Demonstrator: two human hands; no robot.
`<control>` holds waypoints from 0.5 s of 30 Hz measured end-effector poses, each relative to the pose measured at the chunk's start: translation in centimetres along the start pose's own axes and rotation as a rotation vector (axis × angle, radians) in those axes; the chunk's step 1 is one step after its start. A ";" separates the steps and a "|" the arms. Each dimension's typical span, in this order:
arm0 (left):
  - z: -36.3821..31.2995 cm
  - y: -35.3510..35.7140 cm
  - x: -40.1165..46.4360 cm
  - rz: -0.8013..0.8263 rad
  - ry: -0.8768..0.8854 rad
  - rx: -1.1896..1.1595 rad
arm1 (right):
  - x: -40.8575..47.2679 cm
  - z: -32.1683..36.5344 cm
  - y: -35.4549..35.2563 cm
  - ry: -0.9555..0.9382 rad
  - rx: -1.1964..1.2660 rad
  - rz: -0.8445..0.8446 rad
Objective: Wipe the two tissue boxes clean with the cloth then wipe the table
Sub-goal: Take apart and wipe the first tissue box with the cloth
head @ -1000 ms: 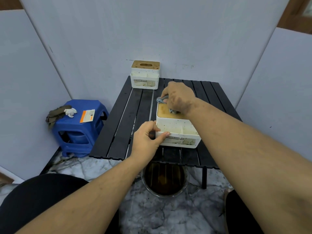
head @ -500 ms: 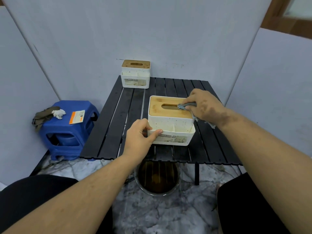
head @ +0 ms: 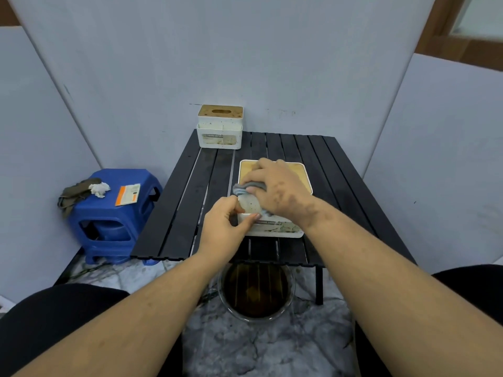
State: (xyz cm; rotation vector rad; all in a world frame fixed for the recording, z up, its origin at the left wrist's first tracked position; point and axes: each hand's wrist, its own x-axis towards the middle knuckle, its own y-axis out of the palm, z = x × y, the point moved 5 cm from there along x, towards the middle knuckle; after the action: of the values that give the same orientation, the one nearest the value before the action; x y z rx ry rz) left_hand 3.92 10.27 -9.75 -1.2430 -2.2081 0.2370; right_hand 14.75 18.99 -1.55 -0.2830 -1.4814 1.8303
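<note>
I am on the first step: my right hand (head: 275,187) clutches the cloth (head: 246,189) against the near tissue box (head: 275,227) at counter (head: 185,202) centre, my left hand (head: 224,227) pinching its front-left corner; next, I judge, comes the far tissue box (head: 220,129) at 11 o'clock.

A black slatted table (head: 340,170) carries two tissue boxes. One tissue box (head: 220,137) stands at its far left corner. The other tissue box (head: 280,227) sits near the front edge.

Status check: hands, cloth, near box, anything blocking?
Right hand grips grey cloth on near white wooden-lidded tissue box. Left hand pinches its front-left corner. Far matching tissue box untouched on black slatted table. Nothing blocking.
</note>
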 end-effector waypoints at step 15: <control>-0.1 0.3 0.3 0.023 -0.068 -0.060 | 1.2 -0.9 0.1 -0.006 0.039 0.041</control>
State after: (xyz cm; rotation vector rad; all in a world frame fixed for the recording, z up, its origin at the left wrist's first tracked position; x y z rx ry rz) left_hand 4.12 10.64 -9.68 -1.3107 -2.2751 0.2273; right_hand 14.42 20.45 -1.63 -0.2913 -1.4525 1.8920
